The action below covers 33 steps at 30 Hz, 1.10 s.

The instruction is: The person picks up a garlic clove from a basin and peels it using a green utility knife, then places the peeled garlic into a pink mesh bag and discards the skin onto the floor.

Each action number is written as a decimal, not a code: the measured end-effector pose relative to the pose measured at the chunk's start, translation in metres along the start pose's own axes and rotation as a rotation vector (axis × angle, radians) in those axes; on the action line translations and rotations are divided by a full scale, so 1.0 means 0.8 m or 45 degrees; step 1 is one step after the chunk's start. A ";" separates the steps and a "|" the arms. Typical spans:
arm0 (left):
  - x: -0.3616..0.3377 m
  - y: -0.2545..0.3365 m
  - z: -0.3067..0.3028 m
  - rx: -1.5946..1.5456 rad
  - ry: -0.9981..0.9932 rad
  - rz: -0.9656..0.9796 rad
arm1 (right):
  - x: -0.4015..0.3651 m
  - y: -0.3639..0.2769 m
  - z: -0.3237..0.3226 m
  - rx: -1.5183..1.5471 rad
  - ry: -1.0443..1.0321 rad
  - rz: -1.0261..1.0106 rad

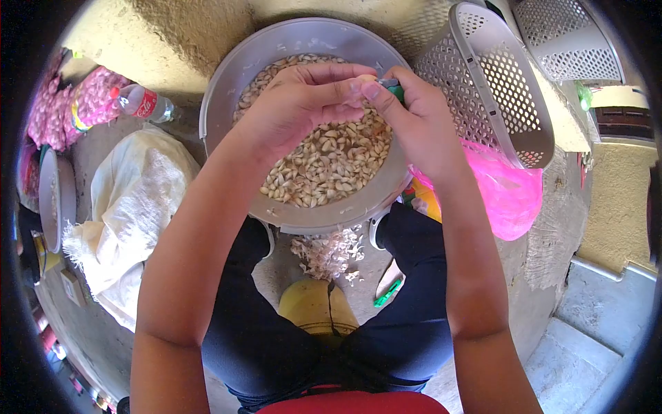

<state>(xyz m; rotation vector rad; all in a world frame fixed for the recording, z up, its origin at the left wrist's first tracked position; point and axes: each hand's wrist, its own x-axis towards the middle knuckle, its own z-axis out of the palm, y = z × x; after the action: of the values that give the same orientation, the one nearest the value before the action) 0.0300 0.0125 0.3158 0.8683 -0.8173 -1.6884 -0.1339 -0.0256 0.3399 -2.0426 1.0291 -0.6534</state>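
Head view shows the left hand (303,103) pinching a garlic clove (358,89) above the basin (224,83) of cloves, fingertip to fingertip with the right hand (417,121), which is closed around a green-handled knife (392,84) just right of the clove.

The person wears close-fitting dark navy leggings (262,331) of smooth stretch fabric that cover both legs to the ankles. A strip of red top (352,403) shows at the waist. Both forearms are bare from above the elbow down. The left grip (303,96) and the right grip (414,117) are bare too, with short plain nails. A curved white shoe edge (376,231) shows at each foot, mostly hidden.
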 end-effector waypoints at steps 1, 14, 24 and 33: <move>-0.001 0.000 0.001 -0.004 0.013 0.010 | 0.000 -0.001 0.001 -0.030 0.018 0.002; 0.002 -0.018 0.007 -0.382 0.115 0.057 | -0.002 -0.002 0.019 -0.378 0.149 -0.181; 0.002 0.002 -0.010 -0.159 -0.042 -0.174 | -0.002 0.005 0.011 -0.531 0.034 -0.258; 0.005 0.000 -0.023 -0.020 -0.018 -0.154 | -0.005 0.003 0.013 -0.548 -0.023 -0.304</move>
<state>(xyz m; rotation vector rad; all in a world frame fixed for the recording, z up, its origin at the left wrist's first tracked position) 0.0449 0.0067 0.3059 0.9111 -0.7737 -1.8059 -0.1296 -0.0190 0.3312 -2.5702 0.9868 -0.5661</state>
